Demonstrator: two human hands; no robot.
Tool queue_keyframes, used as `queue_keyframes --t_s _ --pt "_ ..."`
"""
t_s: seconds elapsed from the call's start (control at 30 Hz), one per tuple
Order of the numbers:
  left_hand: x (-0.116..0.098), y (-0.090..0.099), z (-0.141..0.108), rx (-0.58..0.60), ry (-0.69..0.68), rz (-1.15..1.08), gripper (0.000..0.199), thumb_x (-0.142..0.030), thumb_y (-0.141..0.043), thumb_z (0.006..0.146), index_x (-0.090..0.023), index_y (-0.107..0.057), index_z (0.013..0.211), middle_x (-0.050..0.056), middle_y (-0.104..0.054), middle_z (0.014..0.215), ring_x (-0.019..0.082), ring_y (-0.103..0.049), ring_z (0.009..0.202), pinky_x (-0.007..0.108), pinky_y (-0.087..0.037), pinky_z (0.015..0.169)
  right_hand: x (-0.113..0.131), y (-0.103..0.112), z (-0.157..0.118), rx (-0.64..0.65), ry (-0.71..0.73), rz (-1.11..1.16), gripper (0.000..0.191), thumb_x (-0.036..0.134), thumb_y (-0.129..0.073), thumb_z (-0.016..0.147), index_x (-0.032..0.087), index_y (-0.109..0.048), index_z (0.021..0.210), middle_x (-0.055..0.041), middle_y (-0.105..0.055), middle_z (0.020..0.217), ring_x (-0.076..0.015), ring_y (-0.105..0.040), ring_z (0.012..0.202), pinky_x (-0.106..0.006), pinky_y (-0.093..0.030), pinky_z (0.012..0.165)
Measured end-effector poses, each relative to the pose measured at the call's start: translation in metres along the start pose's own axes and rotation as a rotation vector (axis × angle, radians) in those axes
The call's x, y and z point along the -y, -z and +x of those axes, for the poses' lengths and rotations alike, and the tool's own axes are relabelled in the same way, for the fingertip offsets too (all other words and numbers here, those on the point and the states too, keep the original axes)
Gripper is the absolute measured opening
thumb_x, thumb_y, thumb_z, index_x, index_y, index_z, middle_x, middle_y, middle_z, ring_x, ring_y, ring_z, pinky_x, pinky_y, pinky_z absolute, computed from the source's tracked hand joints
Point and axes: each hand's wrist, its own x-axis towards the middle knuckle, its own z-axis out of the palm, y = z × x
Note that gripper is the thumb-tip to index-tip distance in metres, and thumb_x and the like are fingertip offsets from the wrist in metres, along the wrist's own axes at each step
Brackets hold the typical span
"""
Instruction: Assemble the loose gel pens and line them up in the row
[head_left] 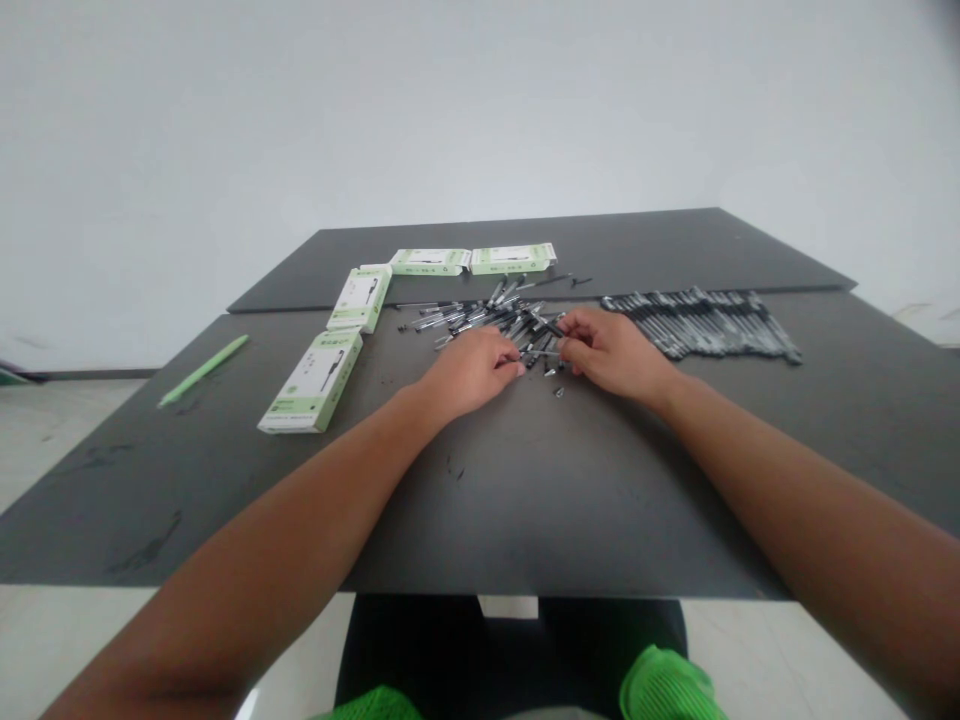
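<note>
A loose pile of clear-and-black pen parts [457, 318] lies in the middle of the dark table, and both hands are at its near edge. My left hand [474, 372] is closed, thumb and fingers pinched together; what is between them is too small and hidden to name. My right hand [611, 352] is closed too, its thumb and fingertips on a slim pen [546, 353] that points toward my left fingertips. Small pointed clear tips [558, 392] lie just below the hands. Right of my right hand, many pens [712, 325] lie side by side in a long row.
Two green-and-white boxes [313, 385] [360, 298] lie on the left, with two more boxes [429, 262] [513, 258] at the back. A light green pen [202, 371] lies at the far left. A raised seam [300, 308] crosses the table [525, 500]. Behind stands a white wall.
</note>
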Motion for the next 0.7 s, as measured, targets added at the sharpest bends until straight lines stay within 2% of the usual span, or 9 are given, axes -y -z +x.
queue_keyframes --t_s 0.2,0.5,0.6,0.7 --pt "0.0017 -0.0033 0.0012 0.027 -0.058 -0.031 0.02 -0.025 -0.067 0.101 -0.022 -0.085 0.093 0.008 -0.072 0.089 0.025 -0.067 0.092 0.037 -0.049 0.086 0.0043 0.0007 0.0 0.031 0.02 -0.01 0.008 0.028 -0.065 0.091 0.021 -0.069 0.091 -0.0013 -0.071 0.071 -0.0194 -0.061 0.068 -0.033 -0.041 0.067" --pt "0.0003 -0.0032 -0.0007 0.022 -0.009 -0.033 0.015 -0.024 -0.061 0.103 -0.019 -0.075 0.102 0.011 -0.072 0.107 0.027 -0.067 0.104 0.038 -0.051 0.096 -0.0012 -0.0018 0.0 0.07 0.049 0.032 0.009 0.03 -0.067 0.093 0.021 -0.069 0.093 -0.0013 -0.07 0.073 -0.0191 -0.06 0.069 -0.032 -0.041 0.066" --pt "0.0016 -0.0018 0.0022 -0.073 0.051 -0.15 0.012 -0.023 -0.061 0.103 -0.019 -0.071 0.099 0.008 -0.072 0.1 0.023 -0.067 0.097 0.036 -0.051 0.092 -0.0009 -0.002 -0.0008 0.077 0.048 0.046 0.011 0.032 -0.068 0.094 0.021 -0.07 0.094 -0.0009 -0.069 0.073 -0.0182 -0.058 0.068 -0.032 -0.04 0.066" --pt "0.0006 -0.0031 0.0056 -0.161 0.221 -0.459 0.005 -0.02 -0.063 0.1 -0.019 -0.068 0.099 0.002 -0.07 0.086 0.016 -0.064 0.076 0.03 -0.049 0.075 0.0012 -0.0016 -0.0019 0.066 0.069 0.051 0.014 0.033 -0.067 0.096 0.021 -0.072 0.094 0.0 -0.066 0.074 -0.0172 -0.055 0.068 -0.031 -0.038 0.066"
